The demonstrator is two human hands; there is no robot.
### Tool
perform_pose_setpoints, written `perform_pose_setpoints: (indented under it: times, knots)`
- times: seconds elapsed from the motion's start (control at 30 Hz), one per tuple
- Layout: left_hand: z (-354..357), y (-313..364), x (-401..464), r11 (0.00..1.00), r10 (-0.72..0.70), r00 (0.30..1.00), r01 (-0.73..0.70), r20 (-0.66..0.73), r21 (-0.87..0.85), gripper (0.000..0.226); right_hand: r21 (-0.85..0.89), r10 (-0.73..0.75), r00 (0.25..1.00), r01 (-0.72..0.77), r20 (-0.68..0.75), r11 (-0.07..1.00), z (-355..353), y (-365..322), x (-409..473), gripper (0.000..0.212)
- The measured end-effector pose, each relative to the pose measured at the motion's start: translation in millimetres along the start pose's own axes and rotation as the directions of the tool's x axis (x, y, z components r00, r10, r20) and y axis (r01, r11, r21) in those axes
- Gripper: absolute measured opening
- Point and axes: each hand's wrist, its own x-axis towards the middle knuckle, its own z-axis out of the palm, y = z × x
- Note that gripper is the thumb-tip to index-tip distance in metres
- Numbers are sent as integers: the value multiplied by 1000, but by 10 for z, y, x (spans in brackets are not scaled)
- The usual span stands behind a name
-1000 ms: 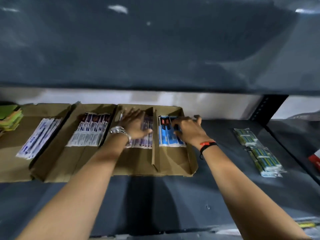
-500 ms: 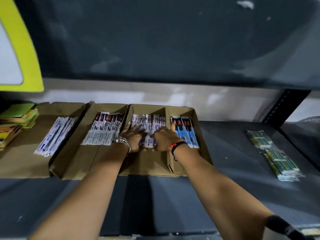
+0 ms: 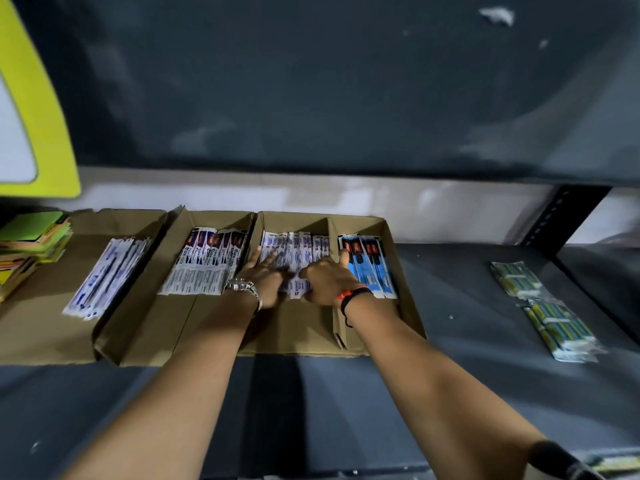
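Your left hand (image 3: 265, 282) lies flat, your right hand (image 3: 327, 280) curls round the sachets (image 3: 298, 247), seemingly light and slippery; pinch the stack's sides.

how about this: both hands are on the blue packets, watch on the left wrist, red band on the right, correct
No. The head view shows the left hand and right hand on the white and purple packets, one compartment left of the blue packets. The watch and red band are as you say.

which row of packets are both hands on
The white-and-purple packets, between the dark-topped row and the blue packets; left hand and right hand rest on them.
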Motion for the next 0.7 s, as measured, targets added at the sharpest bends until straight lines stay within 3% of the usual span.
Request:
perform_pose_setpoints:
  times: [0.27,0.5,0.7]
  knots:
    - [-62,93,-107,999,-4,1000,5,-10,54,57,-21,24,1000,-23,3,1000,-11,-35,-57,38]
    - [-213,183,-275,995,-93,984,87,-152,-47,65,82,91,985,-80,-145,993,-102,-81,-226,22]
    - [-365,451,-663,986,-158,941,167,-300,6,64,-30,92,967,-102,-237,994,-229,-5,-656,43]
